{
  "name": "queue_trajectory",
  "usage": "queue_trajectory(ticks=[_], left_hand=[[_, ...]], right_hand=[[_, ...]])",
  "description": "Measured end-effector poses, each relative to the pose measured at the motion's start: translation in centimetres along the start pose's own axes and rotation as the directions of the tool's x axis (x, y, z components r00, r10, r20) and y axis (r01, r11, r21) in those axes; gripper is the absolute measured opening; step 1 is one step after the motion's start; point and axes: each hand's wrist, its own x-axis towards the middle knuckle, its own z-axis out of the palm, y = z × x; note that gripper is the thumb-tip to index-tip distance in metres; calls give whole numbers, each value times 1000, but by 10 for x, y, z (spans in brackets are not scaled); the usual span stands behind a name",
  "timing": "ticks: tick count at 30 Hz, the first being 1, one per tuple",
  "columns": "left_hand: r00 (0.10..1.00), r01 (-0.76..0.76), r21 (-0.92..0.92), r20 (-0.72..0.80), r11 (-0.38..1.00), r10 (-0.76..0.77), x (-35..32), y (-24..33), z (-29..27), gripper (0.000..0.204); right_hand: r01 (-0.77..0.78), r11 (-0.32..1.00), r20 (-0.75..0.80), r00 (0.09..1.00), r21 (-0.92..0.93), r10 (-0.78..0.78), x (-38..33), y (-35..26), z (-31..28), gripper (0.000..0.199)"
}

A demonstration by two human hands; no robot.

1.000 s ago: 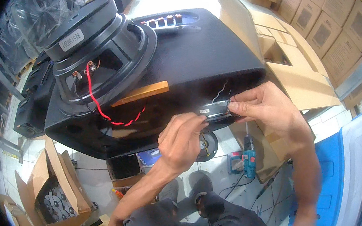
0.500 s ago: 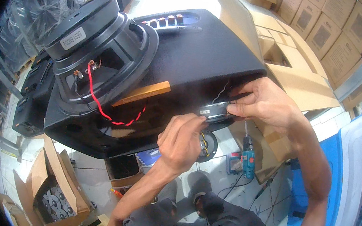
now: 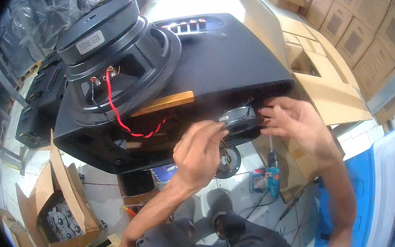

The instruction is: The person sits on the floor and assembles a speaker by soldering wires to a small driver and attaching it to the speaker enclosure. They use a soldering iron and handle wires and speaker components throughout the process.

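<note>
A small round speaker driver with a silvery rim and a pale label sits at the front edge of a black speaker cabinet. My left hand is closed on the driver's near left edge. Just right of the driver, my right hand has its fingers apart, somewhat blurred, with nothing visible in them. On the cabinet's left end rests a large woofer, magnet upward. Red wire and black wire run from its terminals into the cabinet's opening. Beside the woofer lies a flat wooden strip.
Below the driver is another round driver with yellow wire. A teal power drill stands on the floor. An open carton of round metal parts is at lower left. Stacked cartons fill the far right, beside a blue panel.
My right hand has come away from the driver's right edge, its fingers spreading. The driver is tilted more. The cabinet and woofer appear slightly farther right in view.
</note>
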Motion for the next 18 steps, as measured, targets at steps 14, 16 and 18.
queue_trajectory(ticks=[14,16,18], left_hand=[[986,168,4,-21,986,-168,1,6,9,19],[998,54,6,-38,999,-53,-1,4,10,22],[999,-42,31,-29,999,43,-3,0,9,24]], right_hand=[[234,968,-341,906,-90,-251,9,89,32,19],[221,937,-304,904,-269,-301,5,84,28,16],[211,931,-338,889,-297,-310,-3,75,25,16]])
